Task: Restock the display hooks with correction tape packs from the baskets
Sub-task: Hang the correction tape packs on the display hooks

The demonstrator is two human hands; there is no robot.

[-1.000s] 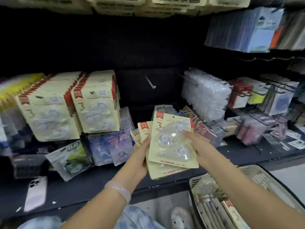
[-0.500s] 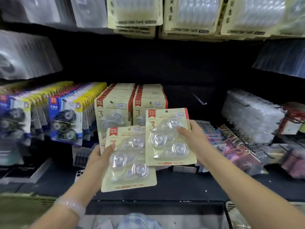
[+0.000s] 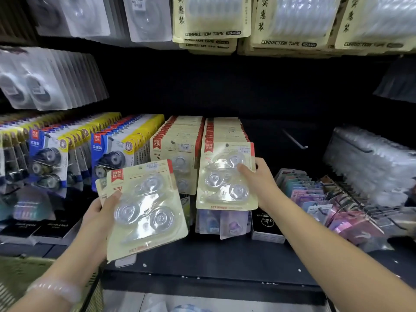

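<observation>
My left hand (image 3: 101,210) grips a small stack of cream correction tape packs (image 3: 146,210) by their left edge, tilted, below the display. My right hand (image 3: 258,179) pinches a single cream pack (image 3: 225,176) by its right edge and holds it upright against the front of the right-hand hanging row of the same packs (image 3: 225,129). A second full row of them (image 3: 180,134) hangs just to the left. An empty metal hook (image 3: 295,139) sticks out to the right of these rows.
Blue-and-yellow tape packs (image 3: 108,145) hang at the left, clear packs (image 3: 369,161) at the right, large cream packs (image 3: 211,21) above. A black shelf (image 3: 213,262) carries small boxes. A green basket's edge (image 3: 22,269) shows at the lower left.
My view swung left and up, away from the basket at the lower right. My right hand lifted its pack off the stack and carried it up to the right hanging row.
</observation>
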